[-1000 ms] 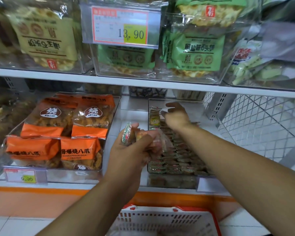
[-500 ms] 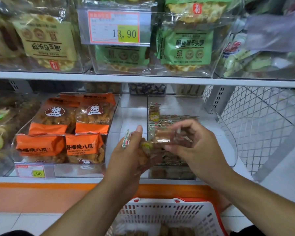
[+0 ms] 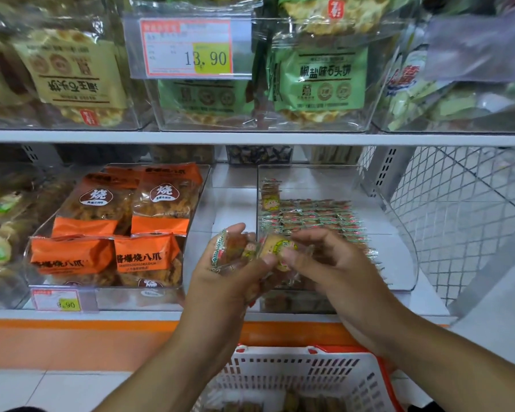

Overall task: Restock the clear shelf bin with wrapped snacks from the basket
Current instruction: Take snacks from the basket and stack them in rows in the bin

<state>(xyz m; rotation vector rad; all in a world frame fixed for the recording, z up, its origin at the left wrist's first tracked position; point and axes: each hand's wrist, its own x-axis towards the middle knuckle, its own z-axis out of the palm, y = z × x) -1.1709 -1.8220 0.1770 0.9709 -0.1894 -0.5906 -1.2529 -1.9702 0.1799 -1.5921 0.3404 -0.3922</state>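
Holding a small stack of light, crinkly, slippery wrapped snacks (image 3: 235,251) before the clear bin's (image 3: 399,233) front edge, the left hand (image 3: 220,281) clasps the stack while the right hand (image 3: 324,263) pinches one snack (image 3: 280,248) by its flat faces, probably the firmest hold.

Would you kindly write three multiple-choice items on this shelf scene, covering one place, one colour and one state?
1. Where is the basket?
A. on the top shelf
B. on the floor below the hands
C. inside the clear bin

2. What colour are the packs in the bin left of the clear shelf bin?
A. orange
B. blue
C. purple

3. What is the left hand doing?
A. hanging idle
B. pressing the price tag
C. holding wrapped snacks

Key: 1 B, it sits under the forearms. 2 A, orange wrappers. 3 C, fingers wrap a bunch; the right hand pinches one.
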